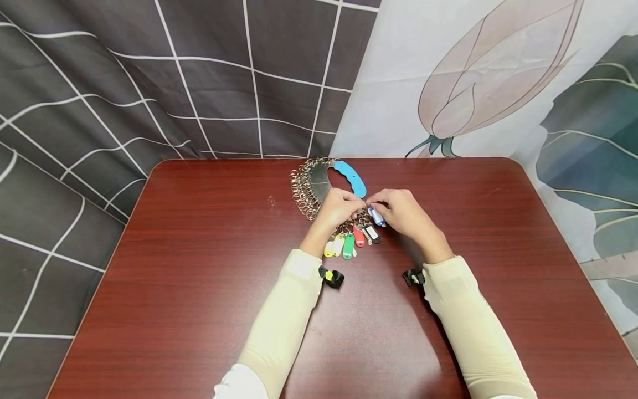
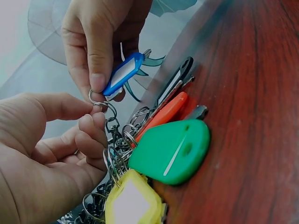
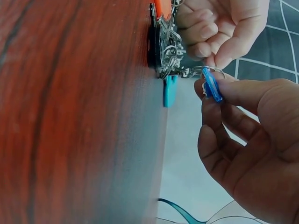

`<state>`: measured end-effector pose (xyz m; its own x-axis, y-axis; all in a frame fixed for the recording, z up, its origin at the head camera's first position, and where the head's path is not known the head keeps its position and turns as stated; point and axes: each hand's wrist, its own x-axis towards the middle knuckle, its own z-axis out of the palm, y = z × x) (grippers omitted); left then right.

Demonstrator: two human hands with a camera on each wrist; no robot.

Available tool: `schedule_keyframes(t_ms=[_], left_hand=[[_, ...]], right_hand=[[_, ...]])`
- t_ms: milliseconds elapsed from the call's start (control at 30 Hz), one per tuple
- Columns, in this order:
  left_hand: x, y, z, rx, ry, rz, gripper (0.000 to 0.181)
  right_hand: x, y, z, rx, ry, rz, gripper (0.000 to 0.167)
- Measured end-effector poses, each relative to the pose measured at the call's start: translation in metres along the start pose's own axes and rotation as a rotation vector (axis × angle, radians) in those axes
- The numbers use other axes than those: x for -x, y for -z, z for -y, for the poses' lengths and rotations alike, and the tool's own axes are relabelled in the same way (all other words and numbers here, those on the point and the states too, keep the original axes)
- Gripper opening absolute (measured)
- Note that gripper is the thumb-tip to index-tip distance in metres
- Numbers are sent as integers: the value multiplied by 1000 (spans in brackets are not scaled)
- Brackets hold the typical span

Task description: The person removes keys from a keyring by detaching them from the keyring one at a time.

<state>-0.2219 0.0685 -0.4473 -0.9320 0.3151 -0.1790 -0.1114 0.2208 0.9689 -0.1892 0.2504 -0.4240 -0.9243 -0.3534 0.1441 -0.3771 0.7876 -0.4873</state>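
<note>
My left hand (image 1: 339,208) pinches a metal split ring (image 2: 112,108) between thumb and forefinger. A chain of small clasps and rings hangs from that ring. From the other side, my right hand (image 1: 400,211) pinches a blue key tag (image 2: 124,73) with a key at its ring. The fingertips of both hands nearly meet there. Beneath the hands lies a crescent-shaped metal key holder (image 1: 319,180) with a blue handle (image 1: 351,178), many rings along its curved edge. Green (image 1: 348,246), red (image 1: 359,237), black (image 1: 371,233) and yellow (image 1: 329,248) key tags hang at its near side.
The dark red wooden table (image 1: 224,310) carries the key holder near its far edge. A grey checked curtain (image 1: 214,83) and a white flower-printed curtain (image 1: 394,83) hang behind it. Black straps (image 1: 333,278) sit at both wrists.
</note>
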Motion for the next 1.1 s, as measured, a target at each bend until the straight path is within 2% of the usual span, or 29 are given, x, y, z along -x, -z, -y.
schedule_keyframes(t_ms=[167,333,500,733,867,1000,1100], left_hand=[[0,1,0,46,26,11,12],[1,0,0,37,16,5,10],[1,1,0,-89,-50,-12,10],[2,1,-2,-301,-193,-58,8],[4,2,-4,-362,-243,-75,9],[5,2,-7,-427,-272,-63,9],[6,3,-8,-499,-319,-44,10]], right_hand=[[0,0,2,6,10,3,17],[0,0,2,1,15,-6,16],[0,0,1,4,0,-4,16],[0,-1,0,0,-48,-3,17],[0,-2,1,3,-74,-16,17],[-1,-3,4,-2,-110,-35,17],[-1,-4,4,-9,-135,-47,17]])
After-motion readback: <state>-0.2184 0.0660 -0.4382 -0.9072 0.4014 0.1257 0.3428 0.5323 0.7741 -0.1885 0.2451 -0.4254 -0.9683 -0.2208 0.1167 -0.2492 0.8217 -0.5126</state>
